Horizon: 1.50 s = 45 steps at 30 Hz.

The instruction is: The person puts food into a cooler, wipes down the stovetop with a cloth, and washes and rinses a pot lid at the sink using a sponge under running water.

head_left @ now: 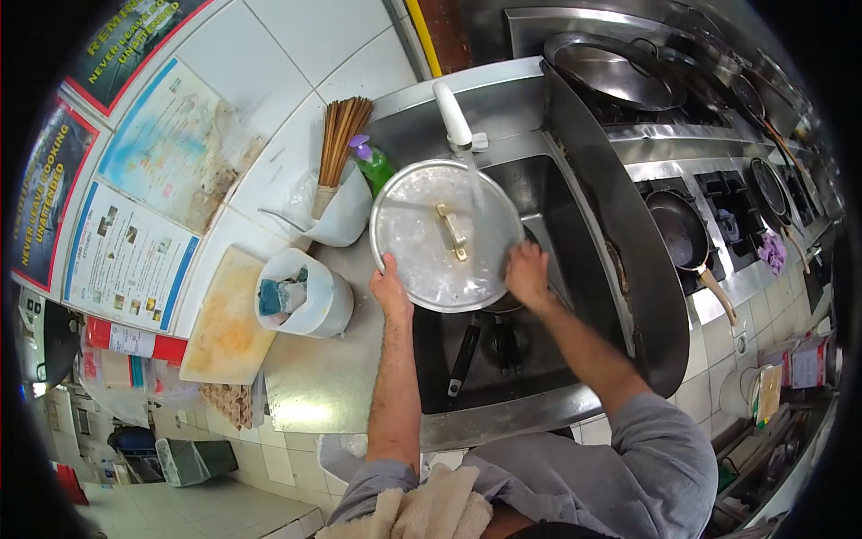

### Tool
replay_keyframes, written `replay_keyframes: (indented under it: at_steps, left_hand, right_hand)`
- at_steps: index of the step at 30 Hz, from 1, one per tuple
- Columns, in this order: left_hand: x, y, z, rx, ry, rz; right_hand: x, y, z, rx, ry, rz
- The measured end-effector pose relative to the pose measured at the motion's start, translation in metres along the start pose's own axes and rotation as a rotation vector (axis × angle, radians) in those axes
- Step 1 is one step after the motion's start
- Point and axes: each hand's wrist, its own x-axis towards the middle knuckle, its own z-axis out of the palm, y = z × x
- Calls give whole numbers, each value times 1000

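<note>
A round metal lid (413, 238) with a brass-coloured handle is under the running water of a white tap (452, 115), over the sink (584, 296). My left hand (391, 286) grips the lid's lower left rim. At the lid's right edge is my right hand (528, 274), slightly blurred, its fingers curled; what they hold, if anything, is hidden. Below the lid, a pan with a black handle (463, 357) lies in the basin.
Left of the sink stand a white tub (314, 301) with sponges, a white container (346, 211) with a stick brush, a green bottle (375, 169) and a stained board (230, 314). Pans, including a frying pan (675, 229), sit on stoves to the right.
</note>
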Motion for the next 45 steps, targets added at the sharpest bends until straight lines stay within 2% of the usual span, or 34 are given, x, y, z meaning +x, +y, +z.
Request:
replay_keyframes:
  at_steps: [2,4,6,8,10,12,13,15,17,18,20,21,23,24,26,27,29,30,32,33,34,36,38,39,41,42,44,45]
  left_hand:
    - [-16,-6,-4,6,-21,-58]
    - [-37,-12,2,61,-38,-220]
    - [-41,-49,1,80,-165,-220]
    - [-50,-60,14,-2,-200,-256]
    - [-46,-65,19,-58,-171,-291]
    - [-35,-68,12,-134,-151,-323]
    - [-30,-68,7,-205,-128,-354]
    - [-26,-52,5,-276,-142,-323]
    - [-19,-43,8,-303,-140,-310]
    - [-16,-38,12,-297,-120,-275]
    - [-10,-38,19,-290,-105,-238]
    - [-6,-43,22,-225,-97,-181]
    - [-5,-43,29,-171,-95,-97]
    - [-5,-39,32,-172,-100,-94]
    - [-6,-32,34,-179,-113,-92]
    - [-6,-35,33,-175,-109,-96]
    - [-4,-41,36,-60,-133,-4]
    - [-1,-44,37,-60,-132,-9]
    - [11,-46,42,603,-57,188]
    - [8,-31,51,766,-79,120]
    - [6,-34,58,767,-83,113]
    - [-6,-43,79,1064,-8,789]
    - [-38,-54,94,1247,-269,670]
    - [-56,-62,96,1247,-267,672]
    - [-82,-78,92,1122,-492,633]
    - [-84,-82,86,1123,-497,635]
    - [-83,-88,73,1354,-385,634]
    - [-71,-94,66,1322,-327,689]
  right_hand:
    - [41,13,-5,-56,37,180]
    - [84,10,-12,-1,63,236]
    - [124,-4,7,89,-58,177]
    - [133,-42,27,-25,-419,100]
    - [83,-79,37,-86,-192,-162]
    - [36,-95,19,142,-307,-368]
    - [32,-94,5,137,-312,-369]
    - [21,-80,-16,-187,-342,-551]
    - [41,-59,-20,-147,263,-448]
    - [55,-49,-22,-152,263,-451]
    - [78,-35,-22,609,-90,237]
    - [84,-30,-14,609,-84,239]
    - [91,-21,-1,1138,-259,448]
    - [90,-18,-2,1140,-253,444]
    - [81,-10,-4,1389,-396,604]
    - [81,-9,-6,1389,-401,609]
    - [82,-4,-11,1480,-483,739]
    - [80,-5,-10,1477,-484,744]
    - [83,-7,-10,1453,-402,697]
    - [85,-8,-13,1449,-398,699]
    - [84,-11,-15,1460,-363,712]
    - [84,-17,-17,1470,-328,725]
    - [91,-22,-18,1439,-220,758]
    - [95,-20,-19,1440,-220,755]
    - [104,-12,-21,1397,-147,676]
    - [106,-10,-27,1399,-142,678]
    - [104,-6,-38,1351,-100,579]
    - [102,-6,-39,1309,-96,592]
